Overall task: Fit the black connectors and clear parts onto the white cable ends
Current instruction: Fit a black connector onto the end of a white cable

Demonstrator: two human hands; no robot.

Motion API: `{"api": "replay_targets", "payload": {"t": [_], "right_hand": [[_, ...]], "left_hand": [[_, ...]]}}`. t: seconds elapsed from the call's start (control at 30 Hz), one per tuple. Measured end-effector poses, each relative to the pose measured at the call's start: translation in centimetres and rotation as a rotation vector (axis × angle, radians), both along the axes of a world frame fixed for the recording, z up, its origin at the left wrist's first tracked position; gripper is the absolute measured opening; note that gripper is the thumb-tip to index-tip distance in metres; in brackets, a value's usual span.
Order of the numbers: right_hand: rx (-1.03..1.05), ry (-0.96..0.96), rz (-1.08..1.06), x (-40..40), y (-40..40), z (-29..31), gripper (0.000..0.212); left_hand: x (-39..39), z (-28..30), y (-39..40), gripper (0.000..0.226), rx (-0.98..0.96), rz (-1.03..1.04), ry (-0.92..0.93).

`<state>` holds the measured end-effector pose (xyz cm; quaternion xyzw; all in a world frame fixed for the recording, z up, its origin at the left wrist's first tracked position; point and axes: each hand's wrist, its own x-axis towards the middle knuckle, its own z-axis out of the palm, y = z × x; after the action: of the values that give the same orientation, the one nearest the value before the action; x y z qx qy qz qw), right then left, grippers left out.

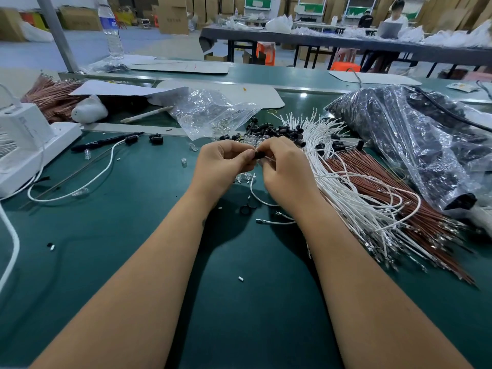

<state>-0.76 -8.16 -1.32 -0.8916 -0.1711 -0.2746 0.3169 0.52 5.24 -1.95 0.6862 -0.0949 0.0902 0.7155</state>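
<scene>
Both hands, left [222, 166] and right [283, 166], pinch one black connector [258, 155] on a white cable [255, 191] above the green table [133, 235].

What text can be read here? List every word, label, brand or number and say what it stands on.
None can be read in full.
Water bottle: blue label, print too blurred.
Cardboard box: dark printed marks, too small.
White device: faint grey print on its side, illegible.
White packet at far right: printed, unreadable.
Green-and-white boards in the background: no legible words.
</scene>
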Motion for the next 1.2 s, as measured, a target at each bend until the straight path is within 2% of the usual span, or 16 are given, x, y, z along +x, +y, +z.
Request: {"api": "replay_targets", "payload": {"t": [0.13,0.23,0.33,0.43,0.5,0.53,0.6,0.67,0.73,0.87,0.97,1.07,1.2], "right_hand": [[-0.091,0.018,-0.004,0.1,-0.1,0.1,0.017],[-0.21,-0.056,-0.094,0.1,-0.3,0.2,0.017],[-0.283,-0.11,-0.239,0.3,-1.1,0.4,0.018],[-0.281,-0.072,-0.381,0.5,-2.1,0.6,0.021],[-0.268,-0.025,-0.426,0.4,-2.4,0.7,0.02],[-0.27,0.003,-0.43,0.3,-2.4,0.8,0.019],[-0.278,0.039,-0.408,0.1,-2.0,0.7,0.017],[-0.294,0.039,-0.372,0.0,-1.4,0.6,0.014],[-0.328,0.016,-0.356,0.0,-0.7,0.5,0.013],[-0.367,0.018,-0.359,0.3,-0.4,0.2,0.014],[-0.378,0.041,-0.336,0.5,-0.6,-0.2,0.014],[-0.385,0.04,-0.312,0.5,-0.7,-0.3,0.014],[-0.386,0.1,-0.308,0.4,-0.6,-0.5,0.017]], "left_hand": [[0.1,-0.1,0.0,0.012,0.006,-0.022,-0.013],[0.4,-0.2,0.3,0.012,0.088,0.033,-0.04],[1.0,-0.2,1.4,0.013,0.199,0.263,-0.049],[1.7,-0.4,3.3,0.019,0.26,0.634,0.005],[1.7,-0.4,4.2,0.018,0.318,0.777,0.024],[1.6,-0.5,4.2,0.017,0.423,0.82,-0.02],[0.8,-0.4,3.2,0.025,0.676,0.844,-0.24],[-0.1,-0.1,0.9,0.039,0.817,0.697,-0.482],[-0.6,-0.1,-1.7,0.045,0.936,0.522,-0.554],[-0.4,-0.6,-4.1,0.045,0.934,0.432,-0.354],[0.2,-0.9,-3.3,0.033,0.944,0.42,-0.369],[0.9,-0.7,-1.5,0.026,0.969,0.525,-0.336],[1.1,-0.9,0.8,0.029,0.91,0.731,-0.146]]}}
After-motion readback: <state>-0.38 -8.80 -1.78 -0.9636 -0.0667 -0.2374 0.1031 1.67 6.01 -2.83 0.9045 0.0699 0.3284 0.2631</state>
